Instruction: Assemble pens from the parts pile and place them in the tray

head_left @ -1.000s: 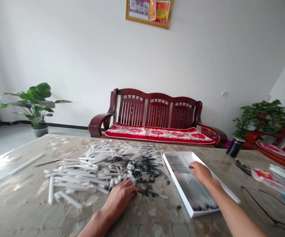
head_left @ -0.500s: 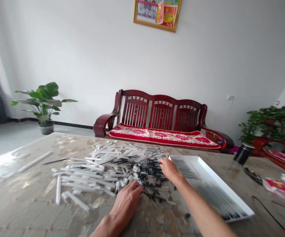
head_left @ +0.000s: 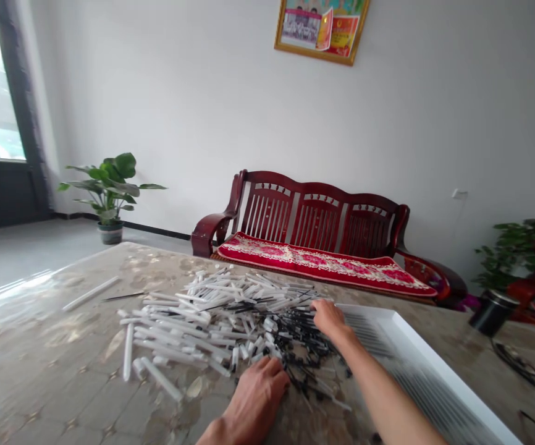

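Note:
A heap of white pen barrels and caps [head_left: 193, 315] lies on the marbled table [head_left: 40, 358], with a tangle of black refills [head_left: 295, 334] along its right side. My left hand [head_left: 258, 395] rests on the table at the near edge of the heap, fingers curled down onto the parts; I cannot make out anything held in it. My right hand [head_left: 327, 316] reaches over the black refills, fingers bent into them. A white tray [head_left: 411, 346] holding a row of finished pens stands to the right of that hand.
One white barrel [head_left: 90, 293] and a thin black refill [head_left: 123, 297] lie apart at the left. A black jar [head_left: 492, 313] and a dark cable [head_left: 515, 361] sit at the right. Behind the table are a red wooden bench [head_left: 323, 241] and potted plants [head_left: 110, 185].
My right hand has left the tray and moved left onto the black refills. The view has swung left. My left hand has stayed at the heap's near edge.

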The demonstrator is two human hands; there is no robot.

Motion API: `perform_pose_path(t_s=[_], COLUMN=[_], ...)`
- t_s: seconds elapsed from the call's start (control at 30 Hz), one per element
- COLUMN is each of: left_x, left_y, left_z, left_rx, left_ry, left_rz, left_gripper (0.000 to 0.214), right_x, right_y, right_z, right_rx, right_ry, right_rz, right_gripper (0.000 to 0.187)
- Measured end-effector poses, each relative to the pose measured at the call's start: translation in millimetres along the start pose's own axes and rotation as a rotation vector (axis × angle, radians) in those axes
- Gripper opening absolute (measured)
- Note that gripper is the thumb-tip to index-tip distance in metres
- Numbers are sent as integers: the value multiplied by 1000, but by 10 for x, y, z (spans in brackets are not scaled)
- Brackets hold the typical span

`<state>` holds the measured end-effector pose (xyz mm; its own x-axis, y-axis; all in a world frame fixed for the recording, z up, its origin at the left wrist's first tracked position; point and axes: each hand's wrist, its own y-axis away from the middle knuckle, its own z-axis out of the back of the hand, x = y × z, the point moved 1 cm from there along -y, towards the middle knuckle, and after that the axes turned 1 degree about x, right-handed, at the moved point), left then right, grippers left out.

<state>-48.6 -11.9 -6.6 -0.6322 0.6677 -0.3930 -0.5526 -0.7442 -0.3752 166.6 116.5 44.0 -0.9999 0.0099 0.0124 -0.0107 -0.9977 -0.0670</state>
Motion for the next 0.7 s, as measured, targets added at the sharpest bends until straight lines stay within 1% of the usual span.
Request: perform_pose_path(t_s=[0.1, 0.2, 0.3, 0.37, 0.47, 0.6, 0.7], left_x=[-1, 6, 14, 17, 18, 20, 39], left_y=[-17, -26, -18, -10, -5, -9, -27], left_z=[-4, -8, -8, -11, -17, -2, 16], left_rx=[13, 19, 0, -14, -17, -9, -29], left_ry=[-5, 2, 18, 26, 38, 93, 209], left_rz=[19, 34, 31, 28, 27, 31, 121], left_gripper=[20, 20, 20, 21, 20, 20, 23], right_x=[71, 222, 373, 425, 416, 329, 280], right_y=[-60, -156, -229, -238, -183, -9, 179], right_z=[45, 68, 43, 23, 33, 131, 198], right_rx=[-29, -61, -46, -31, -32, -55, -74], right_ry=[11, 6, 6, 13, 21, 19, 19], right_rz=[21, 94, 169, 199, 236, 278, 284], right_gripper=[37, 38, 31, 27, 22, 21, 21])
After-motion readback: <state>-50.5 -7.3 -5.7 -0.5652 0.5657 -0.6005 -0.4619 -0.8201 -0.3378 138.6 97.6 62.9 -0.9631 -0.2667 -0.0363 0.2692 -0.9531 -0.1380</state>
